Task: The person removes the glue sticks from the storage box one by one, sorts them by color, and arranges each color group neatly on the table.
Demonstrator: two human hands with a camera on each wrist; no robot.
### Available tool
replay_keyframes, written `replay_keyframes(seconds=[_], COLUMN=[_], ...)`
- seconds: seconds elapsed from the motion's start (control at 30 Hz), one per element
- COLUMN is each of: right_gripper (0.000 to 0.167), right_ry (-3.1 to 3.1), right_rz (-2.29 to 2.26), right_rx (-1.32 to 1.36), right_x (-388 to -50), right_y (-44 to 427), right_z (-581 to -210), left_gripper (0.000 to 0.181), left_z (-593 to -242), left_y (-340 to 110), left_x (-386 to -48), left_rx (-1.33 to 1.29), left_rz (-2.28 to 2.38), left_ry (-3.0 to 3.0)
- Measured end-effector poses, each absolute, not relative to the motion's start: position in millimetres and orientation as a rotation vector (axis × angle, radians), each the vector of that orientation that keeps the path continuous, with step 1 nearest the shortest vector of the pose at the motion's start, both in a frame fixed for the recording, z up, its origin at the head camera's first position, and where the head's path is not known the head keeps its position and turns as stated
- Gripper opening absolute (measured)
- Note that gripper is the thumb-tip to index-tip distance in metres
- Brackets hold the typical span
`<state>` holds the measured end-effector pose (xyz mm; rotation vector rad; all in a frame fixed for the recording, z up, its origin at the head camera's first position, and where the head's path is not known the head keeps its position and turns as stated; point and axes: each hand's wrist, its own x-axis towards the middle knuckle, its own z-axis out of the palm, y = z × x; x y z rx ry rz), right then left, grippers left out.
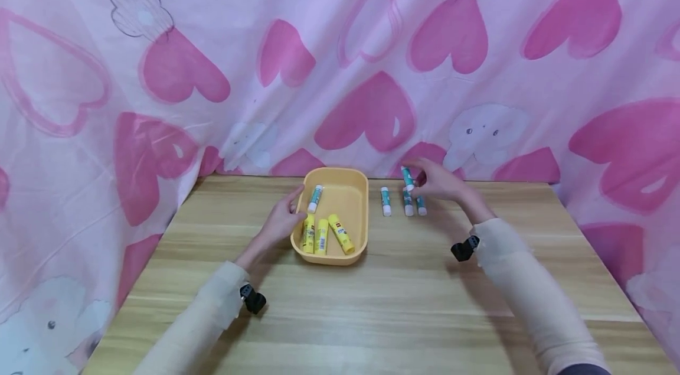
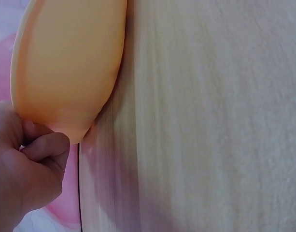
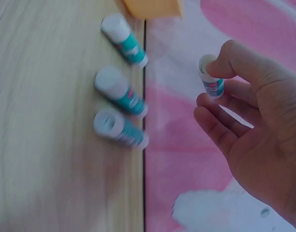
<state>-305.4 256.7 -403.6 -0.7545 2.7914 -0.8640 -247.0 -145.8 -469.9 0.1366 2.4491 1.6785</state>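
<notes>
My left hand [image 1: 278, 218] grips the left wall of a yellow-orange plastic tray [image 1: 352, 204]; in the left wrist view, its fingers are curled at the rim. Inside the tray lie a teal glue stick [image 1: 315, 198] with a white cap and three yellow glue sticks [image 1: 340, 234]. My right hand [image 1: 441, 180] pinches another teal glue stick [image 3: 214, 87] between thumb and fingers, raised above the table near its back edge. Below and left of that hand, three teal glue sticks [image 1: 385, 202] lie side by side on the wood, white caps toward me.
The wooden table [image 1: 340, 316] ends at the back against a pink curtain [image 1: 287, 115] printed with hearts. Small black cameras [image 1: 465, 248] are strapped at both wrists. The tray stands left of the loose glue sticks, near the back edge.
</notes>
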Motion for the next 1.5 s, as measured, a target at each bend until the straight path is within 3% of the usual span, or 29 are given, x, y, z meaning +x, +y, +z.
replay_keyframes(seconds=[0.53,0.7,1.17,1.5], right_gripper=[0.077,0.074,0.080,0.081], right_ry=[2.785,2.752,2.541,2.500], right_rz=[-0.853,-0.897,-1.030,-1.035], right_rx=[-0.613,-0.658,-0.464,-0.511], right_x=[-307.4,-306.5,-293.9,-290.3], right_y=[322.1,330.3,340.4,344.5], right_z=[-439.1,-446.5,-461.4,-457.3], left_gripper=[0.078,0.078,0.078,0.079], left_z=[-472.5,-470.4,-471.4,-472.4], left_y=[-143.0,-144.0,-146.4,-147.8], left_x=[-249.1,-247.2,-240.5,-241.7], left_rx=[0.128,0.121,0.114,0.132], left_rz=[1.658,1.658,1.625,1.650], left_ry=[2.478,2.512,2.529,2.508])
